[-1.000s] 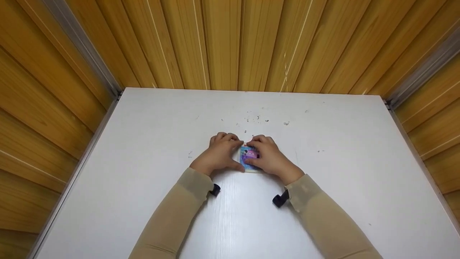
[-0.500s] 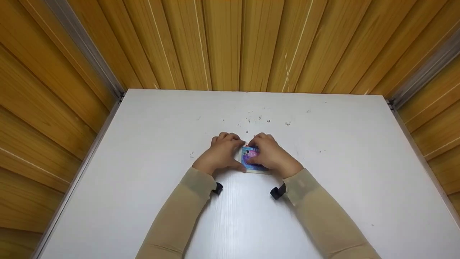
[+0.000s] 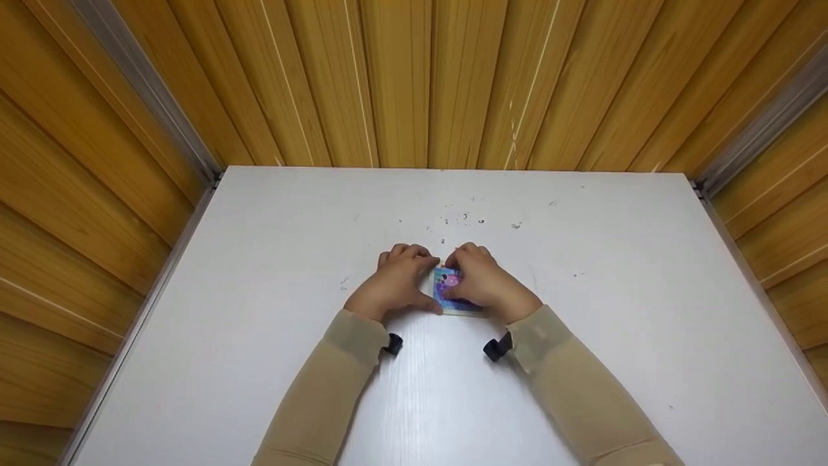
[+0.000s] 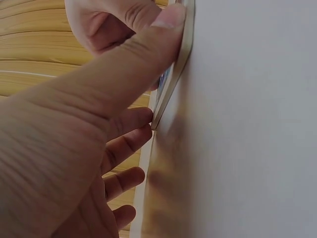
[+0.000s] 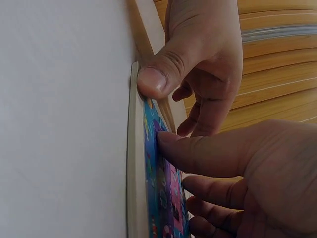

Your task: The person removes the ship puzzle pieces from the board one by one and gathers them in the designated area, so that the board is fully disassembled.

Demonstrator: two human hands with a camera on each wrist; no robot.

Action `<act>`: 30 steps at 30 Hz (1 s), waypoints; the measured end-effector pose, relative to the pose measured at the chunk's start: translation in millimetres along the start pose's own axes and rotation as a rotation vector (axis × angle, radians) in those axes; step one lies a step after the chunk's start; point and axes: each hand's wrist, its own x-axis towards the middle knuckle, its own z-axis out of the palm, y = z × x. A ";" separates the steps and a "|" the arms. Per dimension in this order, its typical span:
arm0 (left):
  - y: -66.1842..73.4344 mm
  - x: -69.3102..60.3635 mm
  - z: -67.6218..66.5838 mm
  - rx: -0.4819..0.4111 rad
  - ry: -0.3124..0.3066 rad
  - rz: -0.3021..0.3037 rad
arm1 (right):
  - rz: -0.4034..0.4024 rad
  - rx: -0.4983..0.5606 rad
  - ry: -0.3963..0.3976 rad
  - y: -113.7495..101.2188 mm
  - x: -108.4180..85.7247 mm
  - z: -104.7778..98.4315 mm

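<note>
A small flat wooden picture puzzle (image 3: 445, 279), blue, purple and pink with a pale border, lies on the white table between the hands. My left hand (image 3: 396, 278) holds its left side, thumb at the near corner and forefinger by the far corner. In the left wrist view, the thumb presses on the pale frame (image 4: 184, 57) while the other fingers spread beyond. My right hand (image 3: 482, 279) covers the picture's right part. Its thumb (image 5: 203, 151) touches the purple area in the right wrist view, with the fingers bent at the opposite side. Whether it pinches one piece cannot be made out.
The white table (image 3: 291, 220) extends around both hands, with small dark marks (image 3: 480, 221) beyond them. Yellow wood-look panels (image 3: 401, 84) stand behind and at both sides. Black wrist cameras (image 3: 497, 349) sit just above the tabletop at the cuffs.
The right hand has shifted slightly left over the picture, showing a little more of the puzzle's near edge. The left hand keeps its hold. The head view tilts slightly.
</note>
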 end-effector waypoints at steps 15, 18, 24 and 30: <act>-4.7 -2.9 0.5 -0.024 0.010 0.033 | -0.023 -0.060 -0.033 -8.3 -3.8 -2.4; -5.4 -2.9 -0.3 -0.033 0.016 0.040 | -0.027 -0.064 -0.029 -8.3 -2.2 -2.8; -5.9 -0.9 0.8 -0.021 0.022 0.031 | -0.010 -0.071 -0.033 -6.9 1.9 -1.8; -5.7 -0.3 3.1 -0.023 0.020 0.025 | 0.011 -0.037 -0.058 -5.3 2.7 -2.0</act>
